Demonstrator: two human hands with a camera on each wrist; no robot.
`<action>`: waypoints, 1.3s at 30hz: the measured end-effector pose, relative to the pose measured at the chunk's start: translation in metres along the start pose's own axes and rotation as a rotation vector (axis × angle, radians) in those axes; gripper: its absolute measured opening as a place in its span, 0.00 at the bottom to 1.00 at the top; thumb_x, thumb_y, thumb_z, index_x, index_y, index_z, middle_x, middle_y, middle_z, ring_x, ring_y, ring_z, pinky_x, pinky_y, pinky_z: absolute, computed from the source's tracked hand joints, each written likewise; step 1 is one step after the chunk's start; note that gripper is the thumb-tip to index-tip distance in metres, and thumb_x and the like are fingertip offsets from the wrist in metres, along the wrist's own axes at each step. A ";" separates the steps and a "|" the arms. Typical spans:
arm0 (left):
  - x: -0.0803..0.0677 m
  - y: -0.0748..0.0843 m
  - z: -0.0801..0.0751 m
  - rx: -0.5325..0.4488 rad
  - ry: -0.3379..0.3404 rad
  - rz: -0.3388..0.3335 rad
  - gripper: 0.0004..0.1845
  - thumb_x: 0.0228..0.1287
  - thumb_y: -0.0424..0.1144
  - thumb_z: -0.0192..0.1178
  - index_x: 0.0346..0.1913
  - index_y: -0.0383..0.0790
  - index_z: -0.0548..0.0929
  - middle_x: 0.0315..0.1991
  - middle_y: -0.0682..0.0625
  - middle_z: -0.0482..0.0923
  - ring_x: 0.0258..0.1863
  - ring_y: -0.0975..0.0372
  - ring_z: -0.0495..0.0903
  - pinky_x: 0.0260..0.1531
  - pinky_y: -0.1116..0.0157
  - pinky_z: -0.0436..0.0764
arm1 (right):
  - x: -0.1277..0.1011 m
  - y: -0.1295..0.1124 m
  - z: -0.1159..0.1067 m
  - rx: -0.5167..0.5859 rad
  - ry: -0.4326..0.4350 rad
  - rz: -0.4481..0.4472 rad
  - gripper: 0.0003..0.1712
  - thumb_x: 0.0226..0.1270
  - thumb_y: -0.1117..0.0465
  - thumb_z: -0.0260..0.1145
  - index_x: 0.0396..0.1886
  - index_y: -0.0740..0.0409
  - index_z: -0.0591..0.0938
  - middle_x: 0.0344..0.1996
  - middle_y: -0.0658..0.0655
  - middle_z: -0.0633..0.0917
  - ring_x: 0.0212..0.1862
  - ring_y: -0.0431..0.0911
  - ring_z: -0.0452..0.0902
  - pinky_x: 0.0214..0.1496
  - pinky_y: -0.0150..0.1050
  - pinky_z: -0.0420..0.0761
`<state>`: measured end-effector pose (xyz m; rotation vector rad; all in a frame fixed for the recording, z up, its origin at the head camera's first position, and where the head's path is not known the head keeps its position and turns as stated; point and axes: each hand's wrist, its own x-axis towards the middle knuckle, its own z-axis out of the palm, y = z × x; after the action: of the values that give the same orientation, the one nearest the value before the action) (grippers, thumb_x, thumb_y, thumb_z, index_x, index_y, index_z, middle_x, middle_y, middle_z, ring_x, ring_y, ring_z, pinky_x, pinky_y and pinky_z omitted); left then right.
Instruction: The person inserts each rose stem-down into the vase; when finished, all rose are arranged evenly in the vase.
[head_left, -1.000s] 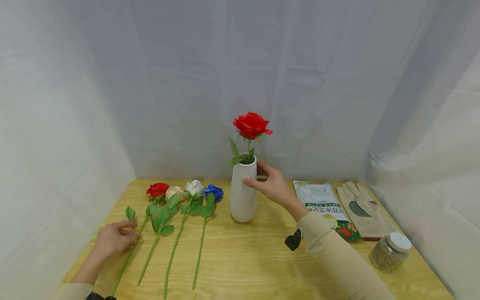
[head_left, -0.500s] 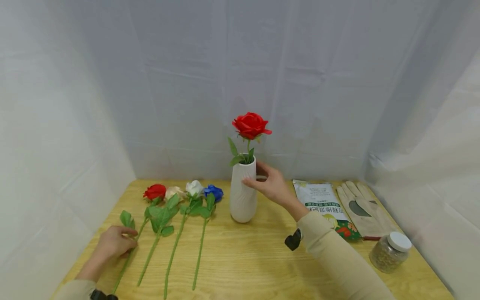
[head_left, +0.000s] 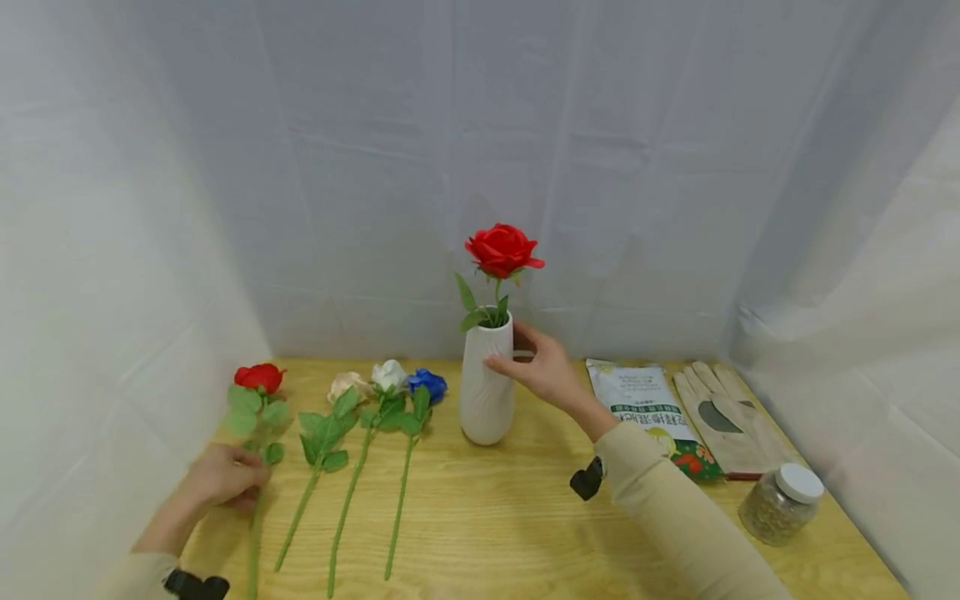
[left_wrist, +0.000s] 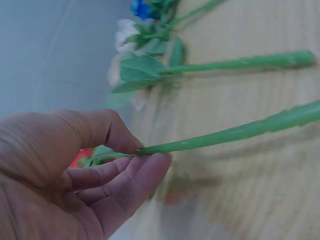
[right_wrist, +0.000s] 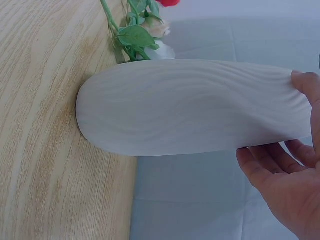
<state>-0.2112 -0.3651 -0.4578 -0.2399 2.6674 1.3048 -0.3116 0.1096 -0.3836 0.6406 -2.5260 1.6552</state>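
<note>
At the left of the table my left hand (head_left: pixel 223 477) pinches the green stem of a red rose (head_left: pixel 259 378) between thumb and fingers. The left wrist view shows that stem (left_wrist: pixel 215 139) lifted off the wood. My right hand (head_left: pixel 546 371) grips the upper part of a white ribbed vase (head_left: pixel 486 396), thumb on the near side and fingers behind. The vase stands upright on the table, and another red rose (head_left: pixel 502 250) with leaves rises from its mouth. Side by side right of my left hand lie a cream rose (head_left: pixel 348 385), a white rose (head_left: pixel 389 377) and a blue rose (head_left: pixel 427 385).
On the right of the wooden table (head_left: pixel 480 517) lie a printed packet (head_left: pixel 637 408) and a pair of pale work gloves (head_left: pixel 731 425). A clear jar with a white lid (head_left: pixel 782 505) stands near them. White sheeting (head_left: pixel 360 183) encloses the back and sides.
The red rose in my left hand has shifted left, away from the cream rose, and its head and leaves have swung upright. My right hand and the vase have stayed put.
</note>
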 end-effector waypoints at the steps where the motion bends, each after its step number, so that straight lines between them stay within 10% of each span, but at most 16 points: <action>1: -0.001 0.003 -0.002 -0.026 -0.003 -0.002 0.22 0.64 0.31 0.63 0.52 0.11 0.76 0.29 0.44 0.85 0.23 0.58 0.88 0.28 0.61 0.90 | 0.000 0.000 0.000 0.000 -0.002 -0.001 0.41 0.69 0.52 0.77 0.78 0.53 0.72 0.68 0.60 0.81 0.64 0.59 0.82 0.62 0.54 0.87; 12: -0.007 0.042 -0.012 -0.270 -0.006 0.020 0.33 0.75 0.35 0.57 0.73 0.17 0.59 0.45 0.46 0.85 0.34 0.64 0.90 0.41 0.64 0.91 | -0.002 0.001 -0.003 0.002 -0.005 -0.032 0.41 0.68 0.49 0.77 0.77 0.51 0.73 0.66 0.58 0.83 0.62 0.57 0.84 0.60 0.50 0.88; 21: -0.011 0.070 -0.002 -0.567 0.082 0.142 0.20 0.76 0.28 0.59 0.63 0.28 0.64 0.33 0.59 0.87 0.33 0.67 0.90 0.42 0.67 0.90 | -0.002 0.001 -0.002 0.002 -0.006 -0.036 0.40 0.68 0.50 0.77 0.77 0.52 0.73 0.66 0.59 0.83 0.63 0.59 0.83 0.61 0.51 0.87; 39: -0.007 0.152 0.018 -1.050 0.303 0.329 0.14 0.71 0.23 0.62 0.54 0.36 0.74 0.27 0.52 0.86 0.32 0.62 0.90 0.41 0.67 0.91 | 0.001 0.000 -0.001 0.028 0.000 -0.016 0.39 0.68 0.52 0.78 0.74 0.56 0.74 0.65 0.61 0.82 0.66 0.57 0.80 0.67 0.55 0.83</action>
<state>-0.2359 -0.2582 -0.3509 -0.1110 1.9699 2.8643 -0.3124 0.1102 -0.3829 0.6607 -2.4951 1.6888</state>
